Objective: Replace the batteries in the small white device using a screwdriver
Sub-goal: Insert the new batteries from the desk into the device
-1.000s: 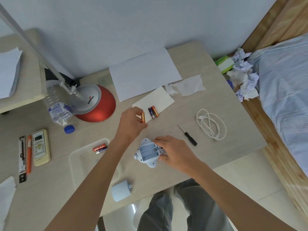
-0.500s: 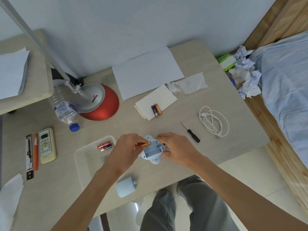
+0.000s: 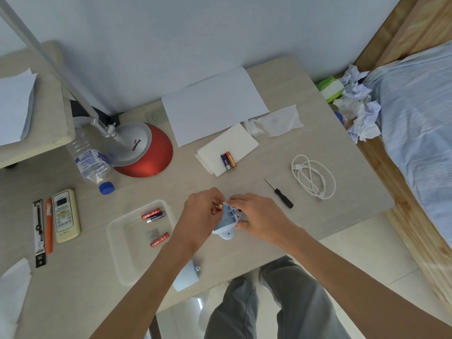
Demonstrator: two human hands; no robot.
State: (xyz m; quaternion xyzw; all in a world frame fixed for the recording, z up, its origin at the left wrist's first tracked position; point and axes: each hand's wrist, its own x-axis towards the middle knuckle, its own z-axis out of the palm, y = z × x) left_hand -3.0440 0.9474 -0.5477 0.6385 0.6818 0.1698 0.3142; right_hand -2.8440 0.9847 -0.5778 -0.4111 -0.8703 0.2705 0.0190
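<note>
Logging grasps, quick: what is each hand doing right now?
Left hand: closed, pinching a battery.
Right hand: closed, gripping the white device.

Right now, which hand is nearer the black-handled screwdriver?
Right. The right hand grips the white device just beside the screwdriver; the left hand, pinching a battery, lies beyond it.

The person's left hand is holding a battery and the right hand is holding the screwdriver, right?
Not quite. The left hand does pinch a battery, but the right hand holds the white device. The screwdriver lies on the table beside it, as the head view shows.
</note>
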